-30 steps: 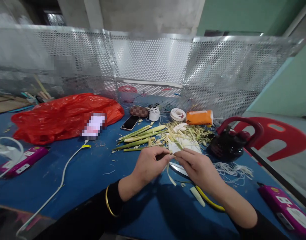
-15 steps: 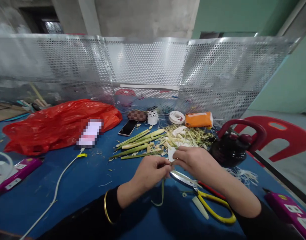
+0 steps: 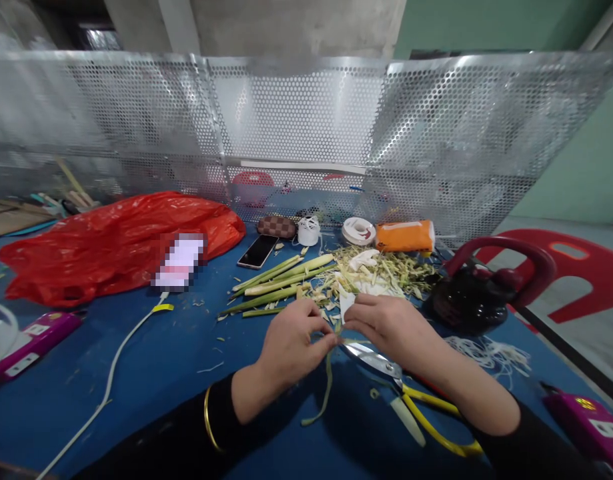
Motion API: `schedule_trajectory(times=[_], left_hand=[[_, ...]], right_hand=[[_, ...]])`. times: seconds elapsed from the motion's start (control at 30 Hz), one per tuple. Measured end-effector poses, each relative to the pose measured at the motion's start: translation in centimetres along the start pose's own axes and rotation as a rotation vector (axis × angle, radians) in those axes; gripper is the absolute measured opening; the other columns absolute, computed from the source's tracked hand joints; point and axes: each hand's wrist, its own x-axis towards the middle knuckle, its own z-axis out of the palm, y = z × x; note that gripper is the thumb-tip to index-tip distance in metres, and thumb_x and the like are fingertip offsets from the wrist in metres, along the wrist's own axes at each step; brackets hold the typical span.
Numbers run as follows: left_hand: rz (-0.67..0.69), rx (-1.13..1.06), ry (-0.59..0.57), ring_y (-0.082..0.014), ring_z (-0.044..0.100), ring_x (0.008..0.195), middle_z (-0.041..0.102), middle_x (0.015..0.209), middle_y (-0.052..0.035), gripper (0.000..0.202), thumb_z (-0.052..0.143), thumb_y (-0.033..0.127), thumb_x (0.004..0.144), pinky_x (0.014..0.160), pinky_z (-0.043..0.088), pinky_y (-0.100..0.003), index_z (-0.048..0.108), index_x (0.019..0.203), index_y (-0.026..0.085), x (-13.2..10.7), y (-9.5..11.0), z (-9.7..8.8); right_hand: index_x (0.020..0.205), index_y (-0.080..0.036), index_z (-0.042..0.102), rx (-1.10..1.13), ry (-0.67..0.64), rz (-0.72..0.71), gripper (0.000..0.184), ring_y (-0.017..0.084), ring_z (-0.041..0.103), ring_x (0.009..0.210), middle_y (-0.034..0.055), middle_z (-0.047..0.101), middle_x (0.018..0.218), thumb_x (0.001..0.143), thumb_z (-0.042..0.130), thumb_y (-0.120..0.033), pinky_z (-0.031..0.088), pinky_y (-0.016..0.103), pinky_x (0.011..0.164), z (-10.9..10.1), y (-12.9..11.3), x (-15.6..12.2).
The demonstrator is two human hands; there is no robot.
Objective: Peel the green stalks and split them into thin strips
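Observation:
My left hand (image 3: 297,339) pinches a thin green plant strip (image 3: 327,390), whose loose end hangs down and curls above the blue table. Close beside it, my right hand (image 3: 386,328) has its fingers pressed together at the same strip, near the left thumb. Just under the right hand lie scissors (image 3: 373,360) with yellow handles, their blades pointing toward the fingertips. A pale flat piece of stalk (image 3: 407,421) rests by the handles. Beyond the hands are several green stalks (image 3: 286,280) and a heap of plant shreds (image 3: 406,270) with white tissue (image 3: 343,300).
A dark kettle (image 3: 463,303) stands at the right, white string (image 3: 491,357) before it. On the left are a red plastic bag (image 3: 111,247), a charging phone (image 3: 181,262) and a purple power strip (image 3: 41,347). A perforated metal screen (image 3: 296,120) borders the back.
My hands stay together, with the fingertips slightly further apart and a short length of strip showing between them. The view has shifted slightly.

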Motion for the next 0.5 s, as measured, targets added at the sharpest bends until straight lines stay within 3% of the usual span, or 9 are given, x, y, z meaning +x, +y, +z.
schedule_trajectory(times=[0.07, 0.17, 0.27, 0.33, 0.4, 0.5], left_hand=[[-0.039, -0.101, -0.006, -0.0182, 0.058, 0.082, 0.066, 0.082, -0.0032, 0.009, 0.068, 0.028, 0.075, 0.072, 0.039, -0.028, 0.069, 0.072, 0.019, 0.0, 0.1, 0.2], [-0.181, -0.302, -0.122, -0.0142, 0.055, 0.067, 0.063, 0.072, 0.0018, 0.018, 0.064, 0.028, 0.076, 0.063, 0.038, -0.025, 0.067, 0.092, 0.019, 0.1, 0.2, 0.4], [-0.213, -0.387, -0.221, -0.0099, 0.042, 0.054, 0.048, 0.055, 0.0053, 0.016, 0.058, 0.029, 0.079, 0.052, 0.028, -0.023, 0.065, 0.072, 0.017, 0.1, 0.3, 0.6], [-0.229, -0.433, -0.241, -0.0082, 0.034, 0.050, 0.038, 0.049, 0.0061, 0.028, 0.056, 0.027, 0.079, 0.049, 0.022, -0.023, 0.054, 0.054, 0.016, 0.0, 0.3, 0.7], [-0.286, -0.538, -0.277, -0.0071, 0.033, 0.046, 0.037, 0.046, 0.0068, 0.028, 0.055, 0.025, 0.076, 0.046, 0.022, -0.022, 0.048, 0.050, 0.017, 0.1, 0.3, 0.9], [-0.425, -0.724, -0.319, -0.0068, 0.037, 0.038, 0.047, 0.043, 0.0054, 0.023, 0.053, 0.025, 0.074, 0.042, 0.027, -0.021, 0.051, 0.053, 0.017, 0.2, 0.2, 1.1]], right_hand=[[0.080, -0.019, 0.068, 0.011, 0.004, -0.009, 0.022, 0.013, 0.057, 0.065, 0.0011, 0.061, 0.074, 0.094, 0.052, -0.026, 0.033, 0.025, 0.058, 0.1, 0.0, 0.0], [0.082, -0.019, 0.068, 0.025, 0.006, -0.029, 0.021, 0.014, 0.059, 0.067, 0.0013, 0.062, 0.075, 0.094, 0.051, -0.025, 0.034, 0.025, 0.059, 0.2, -0.2, 0.1], [0.082, -0.018, 0.067, -0.012, 0.026, -0.028, 0.017, 0.015, 0.060, 0.068, 0.0012, 0.063, 0.075, 0.092, 0.054, -0.024, 0.034, 0.026, 0.059, 0.4, -0.5, 0.2], [0.081, -0.018, 0.065, -0.053, 0.071, -0.015, 0.014, 0.015, 0.059, 0.067, 0.0008, 0.063, 0.075, 0.090, 0.058, -0.025, 0.033, 0.027, 0.059, 0.8, -0.8, 0.2], [0.080, -0.018, 0.062, -0.090, 0.127, -0.009, 0.013, 0.016, 0.058, 0.065, 0.0007, 0.063, 0.074, 0.089, 0.059, -0.027, 0.033, 0.028, 0.058, 1.2, -1.1, 0.1], [0.081, -0.018, 0.061, -0.132, 0.198, -0.017, 0.014, 0.017, 0.058, 0.062, 0.0016, 0.062, 0.072, 0.090, 0.056, -0.027, 0.032, 0.028, 0.057, 1.8, -1.8, -0.1]])
